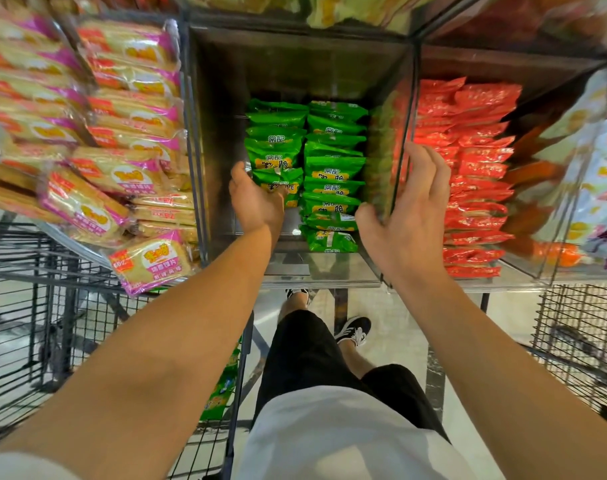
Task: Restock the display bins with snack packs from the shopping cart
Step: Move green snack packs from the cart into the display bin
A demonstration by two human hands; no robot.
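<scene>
Two rows of green snack packs (333,168) lie stacked in the middle clear display bin (316,268). My left hand (257,199) reaches into the bin, palm turned up, and its fingers curl round the nearest green pack (288,183) of the left row. My right hand (406,206) hovers at the bin's right clear wall with fingers spread and relaxed; it holds nothing. More green packs (222,386) show in the black wire shopping cart (35,323) at the lower left.
Pink-and-yellow biscuit packs (122,174) fill the bin on the left, and red packs (475,188) fill the bin on the right. A further bin with pale packs (600,161) stands at the far right. A wire basket (579,344) sits lower right. My legs stand below.
</scene>
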